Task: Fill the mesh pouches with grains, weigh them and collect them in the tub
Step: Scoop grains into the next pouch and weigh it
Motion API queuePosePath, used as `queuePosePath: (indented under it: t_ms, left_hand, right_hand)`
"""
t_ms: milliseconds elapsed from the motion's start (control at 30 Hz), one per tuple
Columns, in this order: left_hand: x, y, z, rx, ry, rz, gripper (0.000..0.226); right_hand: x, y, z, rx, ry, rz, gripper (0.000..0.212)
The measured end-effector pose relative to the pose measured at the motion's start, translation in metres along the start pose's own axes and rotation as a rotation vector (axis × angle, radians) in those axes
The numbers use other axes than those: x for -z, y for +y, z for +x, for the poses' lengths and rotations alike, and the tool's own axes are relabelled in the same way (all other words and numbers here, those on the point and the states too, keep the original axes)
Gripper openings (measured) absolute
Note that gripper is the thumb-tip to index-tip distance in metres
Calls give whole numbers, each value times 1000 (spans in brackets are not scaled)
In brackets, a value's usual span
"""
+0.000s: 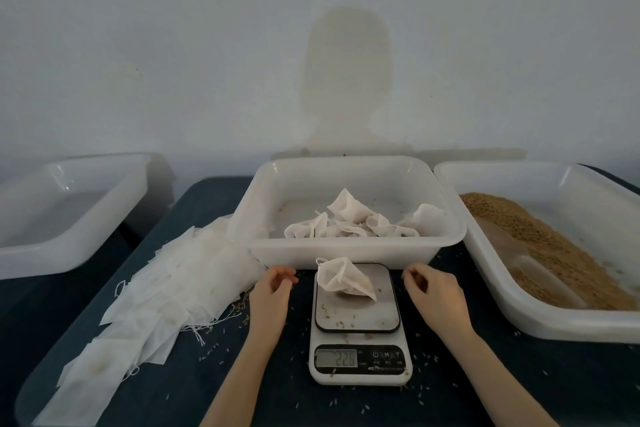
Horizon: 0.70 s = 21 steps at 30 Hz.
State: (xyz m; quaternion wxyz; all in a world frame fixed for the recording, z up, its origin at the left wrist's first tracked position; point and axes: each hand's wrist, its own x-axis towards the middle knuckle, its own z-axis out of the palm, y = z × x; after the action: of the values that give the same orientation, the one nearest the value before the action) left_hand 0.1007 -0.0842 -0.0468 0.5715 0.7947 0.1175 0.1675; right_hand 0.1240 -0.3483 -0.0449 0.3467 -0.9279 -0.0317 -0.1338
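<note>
Dark table [194, 392], pale wall. Pouch [344, 279] sitting on scale [358, 322], 228 showing. Several filled in tub [346, 253], big stack [166, 291] left. Left hand [273, 291], right hand [433, 291]: loosely curled fingers, holding nothing.

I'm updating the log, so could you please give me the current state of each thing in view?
Pouch on scale: filled, lying on platform.
Kitchen scale: on, reading blurred.
Middle tub: several filled pouches inside.
Right tub: holds grain.
Left tub: looks empty.
Left hand: loosely curled, holding nothing.
Right hand: loosely curled, apparently holding nothing.
</note>
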Motion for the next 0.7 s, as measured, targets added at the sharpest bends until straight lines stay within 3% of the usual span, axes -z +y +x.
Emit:
queuePosePath:
  t_ms: [700]
  left_hand:
    - [0,-3,0,-25,-25,125,26]
  right_hand:
    - [-4,5,4,-23,-129,0,9]
